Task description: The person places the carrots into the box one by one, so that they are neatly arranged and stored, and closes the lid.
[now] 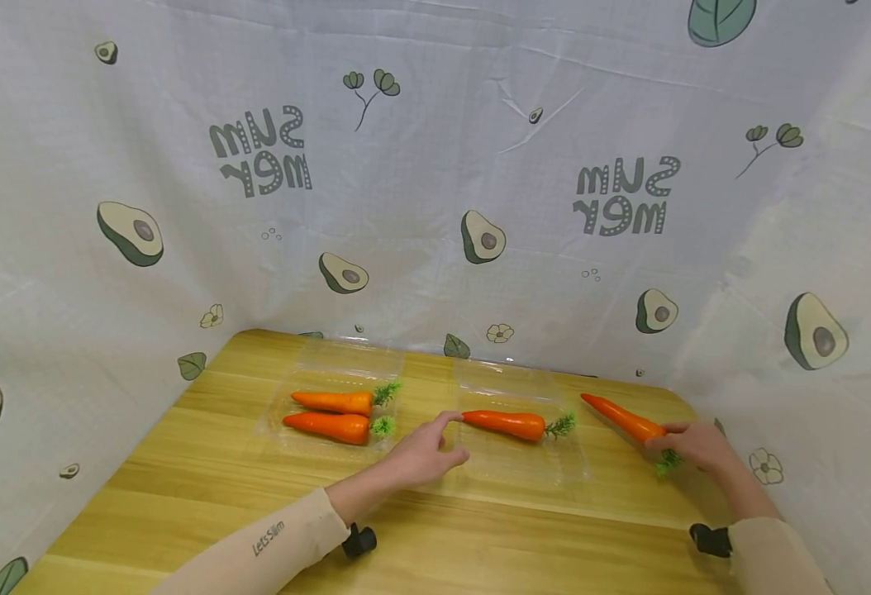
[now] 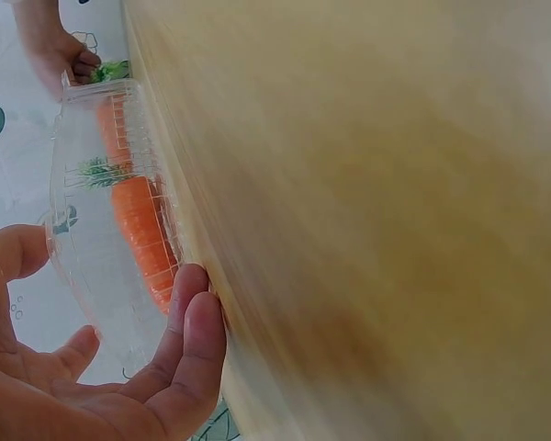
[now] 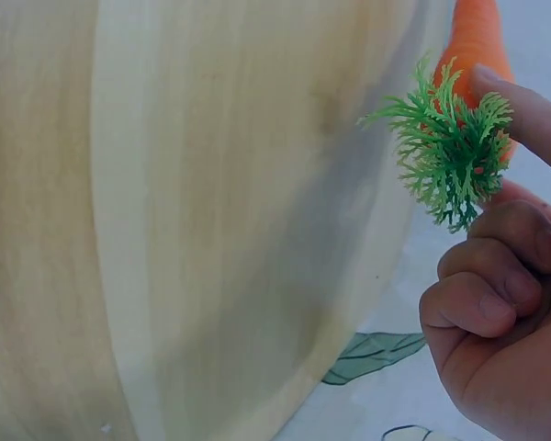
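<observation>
In the head view, my right hand (image 1: 696, 446) pinches an orange carrot (image 1: 625, 419) near its leafy end between thumb and index finger, at the table's right side. The right wrist view shows its green leaves (image 3: 455, 147) hanging beside the curled other fingers. My left hand (image 1: 424, 454) is at the left side of a clear plastic box (image 1: 495, 463), fingers spread and loosely bent. Its fingertips reach the box edge, also visible in the left wrist view. One carrot (image 1: 506, 424) lies inside that box, leaves to the right.
Left of my left hand, a second clear plastic box (image 1: 279, 442) with its lid (image 1: 349, 355) open holds two carrots (image 1: 331, 426). Both boxes stand on a wooden table (image 1: 205, 471). A patterned white cloth (image 1: 406, 182) hangs behind and at the sides.
</observation>
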A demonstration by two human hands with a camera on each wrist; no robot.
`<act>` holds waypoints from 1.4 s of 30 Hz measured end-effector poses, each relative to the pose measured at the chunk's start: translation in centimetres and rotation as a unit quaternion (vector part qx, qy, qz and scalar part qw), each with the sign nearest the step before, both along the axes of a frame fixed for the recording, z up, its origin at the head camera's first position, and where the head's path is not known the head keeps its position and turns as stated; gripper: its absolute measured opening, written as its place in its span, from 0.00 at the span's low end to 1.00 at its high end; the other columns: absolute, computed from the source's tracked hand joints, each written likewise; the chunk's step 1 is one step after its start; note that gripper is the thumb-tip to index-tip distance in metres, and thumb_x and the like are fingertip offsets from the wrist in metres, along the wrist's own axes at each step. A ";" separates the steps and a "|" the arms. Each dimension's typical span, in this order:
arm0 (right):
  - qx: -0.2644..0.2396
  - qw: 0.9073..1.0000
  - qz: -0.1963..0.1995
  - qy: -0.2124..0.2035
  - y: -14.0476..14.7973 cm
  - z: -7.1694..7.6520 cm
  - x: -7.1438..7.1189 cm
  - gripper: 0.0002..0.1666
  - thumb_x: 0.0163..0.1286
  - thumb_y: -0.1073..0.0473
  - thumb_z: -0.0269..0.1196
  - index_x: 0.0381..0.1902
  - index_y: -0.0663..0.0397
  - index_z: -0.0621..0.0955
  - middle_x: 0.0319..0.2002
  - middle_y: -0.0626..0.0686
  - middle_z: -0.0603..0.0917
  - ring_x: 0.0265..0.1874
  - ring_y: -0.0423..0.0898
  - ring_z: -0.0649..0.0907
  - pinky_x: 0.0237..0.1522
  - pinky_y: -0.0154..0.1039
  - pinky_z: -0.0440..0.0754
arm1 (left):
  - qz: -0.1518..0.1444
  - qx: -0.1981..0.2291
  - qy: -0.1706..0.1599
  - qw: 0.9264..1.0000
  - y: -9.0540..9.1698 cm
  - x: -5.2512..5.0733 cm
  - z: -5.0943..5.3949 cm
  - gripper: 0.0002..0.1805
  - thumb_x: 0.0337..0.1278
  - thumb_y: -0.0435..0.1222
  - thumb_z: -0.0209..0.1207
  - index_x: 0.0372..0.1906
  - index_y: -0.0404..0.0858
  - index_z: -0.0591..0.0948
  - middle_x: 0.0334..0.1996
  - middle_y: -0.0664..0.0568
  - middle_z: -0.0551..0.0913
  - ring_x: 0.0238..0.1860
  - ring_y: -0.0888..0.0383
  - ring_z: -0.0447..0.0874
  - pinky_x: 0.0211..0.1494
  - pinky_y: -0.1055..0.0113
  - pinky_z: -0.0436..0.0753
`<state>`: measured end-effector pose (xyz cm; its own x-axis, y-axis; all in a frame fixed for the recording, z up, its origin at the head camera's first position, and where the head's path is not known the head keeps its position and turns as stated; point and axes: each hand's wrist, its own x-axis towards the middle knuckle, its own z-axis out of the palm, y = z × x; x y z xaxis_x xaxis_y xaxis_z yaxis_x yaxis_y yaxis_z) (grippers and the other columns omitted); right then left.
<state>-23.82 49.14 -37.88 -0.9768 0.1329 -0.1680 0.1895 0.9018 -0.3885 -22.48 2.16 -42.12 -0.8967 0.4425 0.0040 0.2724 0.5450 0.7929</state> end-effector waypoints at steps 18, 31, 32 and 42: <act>0.005 1.000 0.019 0.017 -1.9 1.7 -0.2 0.48 0.65 0.39 0.68 0.64 0.76 0.72 0.53 0.76 0.78 0.43 0.59 0.77 0.44 0.53 0.75 | -0.002 0.001 0.004 1.000 -0.1 -0.2 -0.1 0.35 0.66 0.51 0.62 0.74 0.48 0.66 0.45 0.47 0.80 0.42 0.54 0.77 0.40 0.56 0.76; 0.004 0.998 0.050 0.028 -3.7 3.3 -0.1 0.45 0.66 0.41 0.68 0.63 0.76 0.74 0.52 0.75 0.80 0.43 0.59 0.78 0.43 0.51 0.75 | -0.001 0.006 0.004 1.000 0.0 -0.1 -0.1 0.35 0.65 0.50 0.62 0.74 0.48 0.67 0.43 0.47 0.79 0.39 0.54 0.76 0.37 0.57 0.75; 0.006 0.998 0.049 0.028 -3.9 3.5 0.0 0.45 0.65 0.41 0.68 0.63 0.76 0.74 0.52 0.74 0.80 0.43 0.58 0.78 0.42 0.49 0.75 | -0.001 0.006 0.004 1.000 0.0 -0.1 -0.1 0.35 0.65 0.50 0.62 0.74 0.48 0.67 0.42 0.47 0.79 0.39 0.54 0.76 0.36 0.57 0.75; -0.003 0.998 0.063 0.027 -5.5 4.5 0.1 0.45 0.65 0.41 0.69 0.64 0.75 0.74 0.52 0.72 0.81 0.43 0.57 0.79 0.44 0.53 0.76 | -0.001 0.002 0.001 1.000 0.0 0.0 0.0 0.35 0.66 0.50 0.62 0.74 0.48 0.66 0.41 0.48 0.79 0.38 0.55 0.76 0.35 0.58 0.75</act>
